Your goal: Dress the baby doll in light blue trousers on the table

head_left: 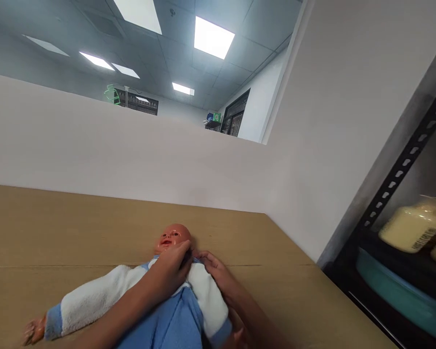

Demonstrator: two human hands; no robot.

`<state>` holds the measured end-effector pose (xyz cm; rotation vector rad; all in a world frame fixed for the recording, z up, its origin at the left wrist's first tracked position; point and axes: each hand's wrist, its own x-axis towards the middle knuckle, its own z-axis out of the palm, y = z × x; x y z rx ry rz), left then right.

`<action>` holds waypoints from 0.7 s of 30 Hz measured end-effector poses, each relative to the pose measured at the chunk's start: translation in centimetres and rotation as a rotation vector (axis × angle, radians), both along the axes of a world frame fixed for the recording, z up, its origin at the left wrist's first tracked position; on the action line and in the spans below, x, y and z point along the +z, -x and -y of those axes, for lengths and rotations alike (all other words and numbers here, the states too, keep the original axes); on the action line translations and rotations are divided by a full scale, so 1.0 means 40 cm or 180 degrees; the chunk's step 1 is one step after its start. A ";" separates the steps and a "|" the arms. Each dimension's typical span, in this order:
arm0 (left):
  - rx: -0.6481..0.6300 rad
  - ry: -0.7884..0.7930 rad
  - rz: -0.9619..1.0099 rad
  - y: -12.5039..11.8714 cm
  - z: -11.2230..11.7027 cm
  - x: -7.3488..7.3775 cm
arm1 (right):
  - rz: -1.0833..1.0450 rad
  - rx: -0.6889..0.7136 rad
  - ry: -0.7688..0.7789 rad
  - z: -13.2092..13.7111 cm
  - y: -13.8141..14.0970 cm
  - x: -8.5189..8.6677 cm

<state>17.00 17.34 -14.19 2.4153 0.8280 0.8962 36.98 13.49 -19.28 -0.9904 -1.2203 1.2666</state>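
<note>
A baby doll (173, 235) lies on its back on the brown tabletop, its head toward the wall. It wears a fleecy outfit (94, 295) with white sleeves, blue cuffs and a blue front. My left hand (172, 266) reaches across the chest, fingers bent at the collar just under the chin. On the other side of the neck, my right hand (216, 271) has its fingers curled at the collar by the shoulder. Both hands appear to pinch the fabric, though my left fingertips are partly hidden. One doll hand (34, 332) sticks out of the sleeve at lower left.
The brown tabletop (76, 223) meets a low white wall (131, 155) behind the doll. At right stands a black slotted metal rack (388, 186) with cream-coloured bottles (414, 228) in clear wrap and a teal basin (403, 295) below.
</note>
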 end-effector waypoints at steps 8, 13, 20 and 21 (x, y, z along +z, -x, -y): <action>0.0249 -0.0182 -0.0489 0.016 -0.017 0.024 | -0.0158 0.0099 0.0170 0.003 0.010 0.010; 0.0256 -0.0429 -0.0770 0.020 -0.007 0.032 | 0.0690 0.0548 0.0002 0.047 -0.004 0.080; 0.0592 -0.0529 -0.1412 0.039 0.022 0.080 | 0.3105 0.0357 -0.0259 0.115 -0.055 0.224; 0.0679 -0.0525 -0.1419 0.044 0.023 0.088 | 0.3258 0.0296 -0.0391 0.122 -0.063 0.248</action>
